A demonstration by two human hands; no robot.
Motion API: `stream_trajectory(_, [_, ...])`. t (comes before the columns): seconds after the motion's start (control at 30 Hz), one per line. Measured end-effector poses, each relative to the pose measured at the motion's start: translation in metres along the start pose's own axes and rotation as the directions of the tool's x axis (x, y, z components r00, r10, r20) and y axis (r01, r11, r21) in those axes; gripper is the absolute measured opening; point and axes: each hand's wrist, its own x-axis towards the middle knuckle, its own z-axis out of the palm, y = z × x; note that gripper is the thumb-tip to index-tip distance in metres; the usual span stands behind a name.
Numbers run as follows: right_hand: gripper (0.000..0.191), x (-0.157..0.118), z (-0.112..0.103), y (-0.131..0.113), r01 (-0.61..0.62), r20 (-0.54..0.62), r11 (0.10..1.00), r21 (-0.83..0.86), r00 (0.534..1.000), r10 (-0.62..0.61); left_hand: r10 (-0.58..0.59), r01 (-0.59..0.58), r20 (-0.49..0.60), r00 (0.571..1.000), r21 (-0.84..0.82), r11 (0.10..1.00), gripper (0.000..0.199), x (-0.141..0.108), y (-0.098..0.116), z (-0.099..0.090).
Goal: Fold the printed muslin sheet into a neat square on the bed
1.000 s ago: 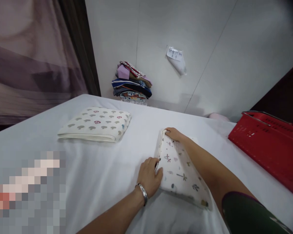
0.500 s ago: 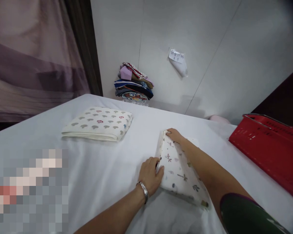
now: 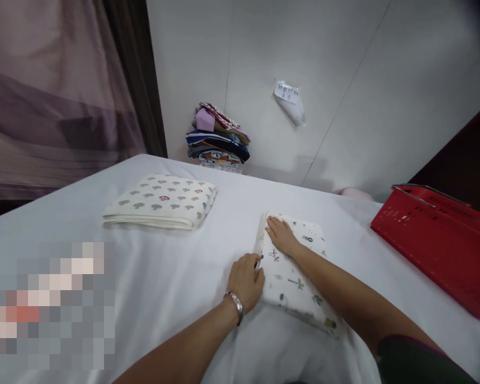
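A folded white cloth printed with small plants [image 3: 294,272] lies on the white-covered surface in front of me. My right hand [image 3: 282,234] rests flat on its far left corner, fingers spread. At the cloth's left edge is my left hand [image 3: 246,282], wearing a silver bracelet; its thumb lies by the edge and its fingers curl around the layers. Further left sits another folded cloth with a mushroom print [image 3: 162,200], untouched by either hand.
A red basket [image 3: 436,250] with a metal handle stands at the right. Beyond the far edge is a stack of folded clothes [image 3: 218,136] against the wall. A curtain [image 3: 56,96] hangs at the left. The lower left is pixelated.
My right hand has moved from gripping the far edge to lying on top of the cloth. The cloth's right part, raised before, now lies flatter. My left hand has barely moved.
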Motion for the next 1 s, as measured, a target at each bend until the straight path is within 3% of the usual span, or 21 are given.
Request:
stream_trajectory(0.2, [0.049, 0.002, -0.013, -0.001, -0.053, 0.106, 0.994, 0.099, 0.993, 0.043, 0.007, -0.007, -0.009, 1.0, 0.005, 1.0, 0.025, 0.0, 0.0, 0.0])
stream_trajectory(0.43, [0.058, -0.054, -0.008, -0.032, 0.023, 0.12, 0.99, 0.136, 0.992, -0.039, -0.017, 0.017, -0.015, 1.0, -0.006, 1.0, 0.021, 0.001, 0.002, -0.003])
stream_trajectory(0.53, [0.057, -0.063, -0.006, -0.041, 0.031, 0.123, 0.993, 0.115, 0.991, -0.045, -0.031, 0.031, -0.018, 0.999, -0.009, 0.999, 0.019, 0.002, 0.002, -0.003])
stream_trajectory(0.67, [0.059, -0.066, -0.019, -0.047, -0.008, 0.161, 0.99, 0.14, 0.987, -0.015, -0.061, 0.06, -0.019, 0.998, -0.045, 0.997, 0.016, 0.002, 0.001, -0.005])
stream_trajectory(0.77, [0.061, -0.084, -0.027, -0.053, 0.017, 0.159, 0.985, 0.173, 0.986, -0.045, -0.069, 0.068, -0.018, 0.997, -0.063, 0.996, 0.016, 0.002, -0.001, -0.005])
stream_trajectory(1.0, [0.058, -0.116, -0.024, -0.065, 0.051, 0.245, 0.979, 0.196, 0.964, -0.099, -0.054, 0.054, 0.004, 0.999, -0.015, 0.998, 0.015, 0.003, -0.001, -0.006])
